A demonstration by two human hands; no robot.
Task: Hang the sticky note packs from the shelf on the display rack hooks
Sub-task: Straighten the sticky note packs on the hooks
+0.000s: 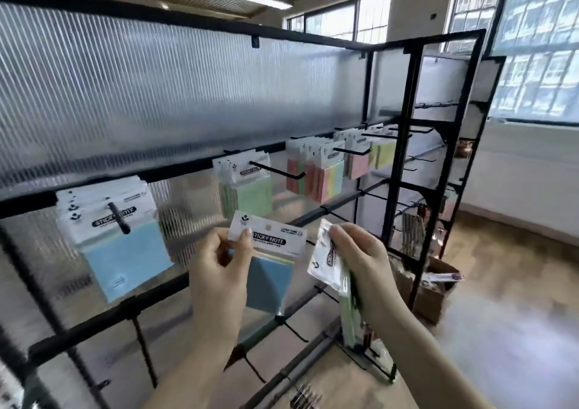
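both bare forearms reach up and forward; the left hand pinches with thumb and fingers, the right hand curls in a grip.

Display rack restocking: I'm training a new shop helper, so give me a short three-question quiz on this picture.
1. True or false: the left hand pinches a blue pack by its white header card.
2. What does the right hand hold? A) a green pack B) a pair of scissors C) nothing
3. What colour are the notes in the packs on the leftmost loaded hook?

Key
1. True. Thumb and finger pinch the card's left corner, and the pack is not yet on any hook.
2. A. The green pack is seen nearly edge-on.
3. Blue, like the hanging blue packs behind that hook.
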